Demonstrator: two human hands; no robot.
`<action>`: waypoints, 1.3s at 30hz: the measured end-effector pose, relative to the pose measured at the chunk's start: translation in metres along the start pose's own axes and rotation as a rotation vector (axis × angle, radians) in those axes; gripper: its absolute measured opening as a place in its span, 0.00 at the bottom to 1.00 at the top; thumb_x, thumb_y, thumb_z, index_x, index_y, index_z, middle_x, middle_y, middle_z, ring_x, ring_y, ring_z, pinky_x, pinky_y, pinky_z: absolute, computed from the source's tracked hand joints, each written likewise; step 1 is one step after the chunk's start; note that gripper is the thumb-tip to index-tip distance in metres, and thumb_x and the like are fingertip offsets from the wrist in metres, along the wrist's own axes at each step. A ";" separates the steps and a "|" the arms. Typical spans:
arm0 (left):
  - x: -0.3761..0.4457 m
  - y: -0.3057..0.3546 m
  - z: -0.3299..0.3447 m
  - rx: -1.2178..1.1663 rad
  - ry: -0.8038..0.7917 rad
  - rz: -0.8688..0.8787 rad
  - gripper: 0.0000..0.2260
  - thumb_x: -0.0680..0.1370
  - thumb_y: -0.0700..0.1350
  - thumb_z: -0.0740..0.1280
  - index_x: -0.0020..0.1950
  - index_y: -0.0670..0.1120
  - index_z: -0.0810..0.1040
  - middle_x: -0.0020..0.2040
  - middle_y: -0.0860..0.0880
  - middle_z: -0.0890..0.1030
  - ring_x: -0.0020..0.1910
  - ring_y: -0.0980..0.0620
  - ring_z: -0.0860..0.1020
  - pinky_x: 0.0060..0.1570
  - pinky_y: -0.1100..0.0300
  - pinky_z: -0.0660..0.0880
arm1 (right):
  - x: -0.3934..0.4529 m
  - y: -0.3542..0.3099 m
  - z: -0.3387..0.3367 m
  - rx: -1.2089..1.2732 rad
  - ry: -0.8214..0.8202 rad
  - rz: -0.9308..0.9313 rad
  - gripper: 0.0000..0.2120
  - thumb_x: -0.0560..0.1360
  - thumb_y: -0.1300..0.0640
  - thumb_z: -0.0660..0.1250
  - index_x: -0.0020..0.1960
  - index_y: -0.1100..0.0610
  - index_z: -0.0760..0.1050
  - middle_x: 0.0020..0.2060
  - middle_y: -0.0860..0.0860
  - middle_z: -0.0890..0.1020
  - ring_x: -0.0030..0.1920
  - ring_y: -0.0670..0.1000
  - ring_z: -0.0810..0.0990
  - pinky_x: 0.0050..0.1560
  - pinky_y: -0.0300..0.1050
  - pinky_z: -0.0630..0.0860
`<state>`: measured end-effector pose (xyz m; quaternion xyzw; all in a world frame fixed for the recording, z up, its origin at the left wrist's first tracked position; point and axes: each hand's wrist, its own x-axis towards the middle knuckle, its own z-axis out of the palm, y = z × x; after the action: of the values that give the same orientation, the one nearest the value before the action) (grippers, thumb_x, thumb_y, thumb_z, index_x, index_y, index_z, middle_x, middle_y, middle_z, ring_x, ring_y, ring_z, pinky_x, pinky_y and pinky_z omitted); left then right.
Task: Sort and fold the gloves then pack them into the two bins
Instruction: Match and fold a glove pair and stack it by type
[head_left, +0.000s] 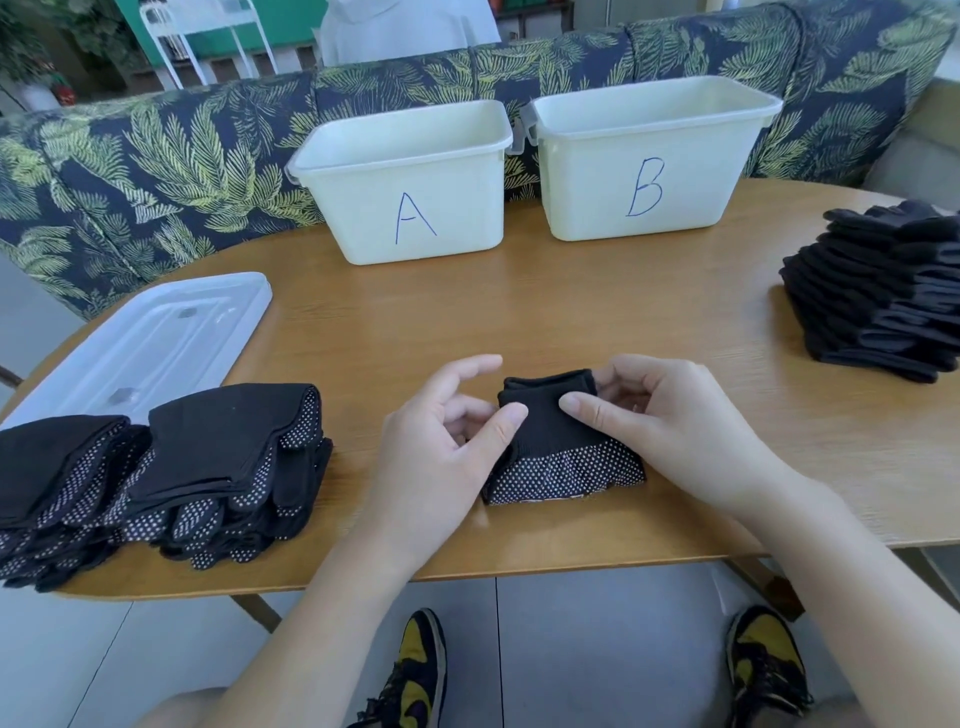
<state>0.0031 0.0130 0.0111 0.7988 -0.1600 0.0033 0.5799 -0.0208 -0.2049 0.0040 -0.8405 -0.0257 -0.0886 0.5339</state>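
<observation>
folded glove: black knit glove with white grip dots (563, 447), folded into a compact bundle, lying on the round wooden table (571, 317) between both hands, dotted side facing the near edge, plain cuff on top.
left hand: left hand (441, 441) touching the bundle's left side; thumb pressed on the cuff, forefinger raised and slightly bent above it, other fingers curled against the fabric. Half closed, pinching the glove.
right hand: right hand (670, 421) on the bundle's right side; thumb flat on the cuff top, nearly meeting the left thumb, fingers curled round the cuff's far right corner. Narrow grip on the glove.
folded stacks: two piles of folded black dotted gloves (171, 483), left of the left hand, near the table's front edge.
unfolded stack: tall pile of flat black gloves (878, 296), far right of the right hand, at the table's edge.
bin A: cream plastic bin marked "A" (405, 182), beyond the left hand; interior mostly hidden, visible part shows nothing inside.
bin B: cream plastic bin marked "B" (654, 156), beyond the right hand, just beside bin A; contents cannot tell.
lid: translucent white plastic lid (150, 338), lying flat behind the folded piles.
</observation>
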 end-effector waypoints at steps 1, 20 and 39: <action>0.002 -0.001 0.000 0.013 0.009 -0.004 0.16 0.78 0.47 0.74 0.65 0.58 0.78 0.41 0.54 0.86 0.41 0.50 0.84 0.34 0.55 0.81 | 0.003 0.000 0.001 -0.039 0.009 0.004 0.07 0.75 0.47 0.75 0.46 0.50 0.84 0.39 0.45 0.86 0.37 0.42 0.82 0.41 0.39 0.79; 0.027 -0.019 -0.003 0.349 -0.005 0.072 0.09 0.76 0.47 0.75 0.52 0.61 0.86 0.53 0.64 0.82 0.54 0.65 0.76 0.51 0.73 0.67 | 0.023 0.010 0.005 -0.346 0.046 0.054 0.13 0.72 0.39 0.75 0.50 0.44 0.81 0.39 0.41 0.82 0.42 0.38 0.79 0.44 0.34 0.75; 0.036 -0.021 -0.004 0.481 -0.300 0.115 0.07 0.81 0.50 0.70 0.55 0.60 0.85 0.59 0.67 0.78 0.65 0.66 0.71 0.61 0.75 0.59 | -0.032 0.006 0.018 -0.577 0.105 -0.396 0.14 0.79 0.40 0.64 0.52 0.47 0.84 0.46 0.41 0.80 0.47 0.49 0.75 0.50 0.53 0.75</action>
<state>0.0436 0.0133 -0.0005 0.8945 -0.2837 -0.0442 0.3426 -0.0497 -0.1901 -0.0145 -0.9297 -0.1344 -0.2373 0.2474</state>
